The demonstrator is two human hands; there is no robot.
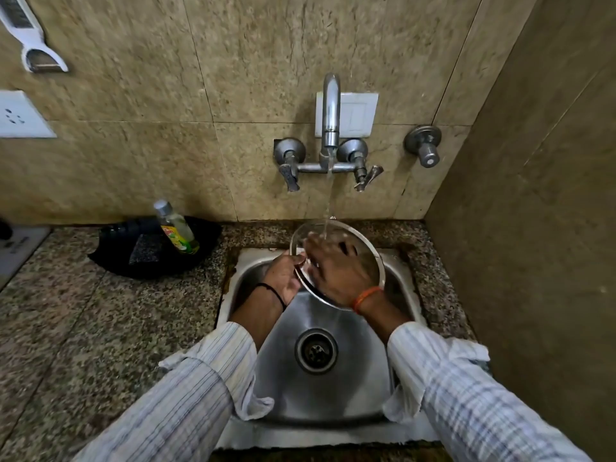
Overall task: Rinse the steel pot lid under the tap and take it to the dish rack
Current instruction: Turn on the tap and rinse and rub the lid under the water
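The round steel pot lid (370,258) is held tilted over the back of the steel sink (333,401), under the running tap (330,108). Water falls from the spout onto the lid's upper part. My left hand (285,275) grips the lid's left rim. My right hand (336,268) lies flat across the lid's face with fingers spread toward the stream, covering much of the lid. No dish rack is in view.
A black tray (116,261) on the granite counter left of the sink holds a dish soap bottle (176,228) and a dark scrub pad (145,250). A wall stands close on the right. A white peeler (31,38) hangs at upper left.
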